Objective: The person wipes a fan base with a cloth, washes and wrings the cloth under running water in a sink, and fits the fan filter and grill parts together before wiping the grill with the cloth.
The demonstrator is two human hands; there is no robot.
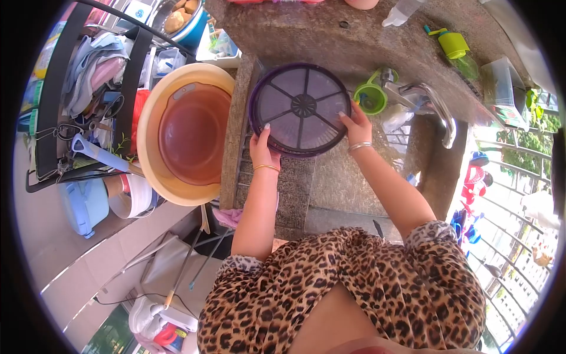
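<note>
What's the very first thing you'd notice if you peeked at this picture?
The round purple sieve in the middle, gripped at its rim by the left hand and right hand over the stone sink. Beside it to the left sits a big cream basin with a pinkish bowl nested inside.

top: leopard-print fabric garment, tan with black-brown spots, lower centre | sleeves: short, gathered cuffs, arms bare below | left hand: thin gold bangle | right hand: silver bangle | nails: long, pale
</note>
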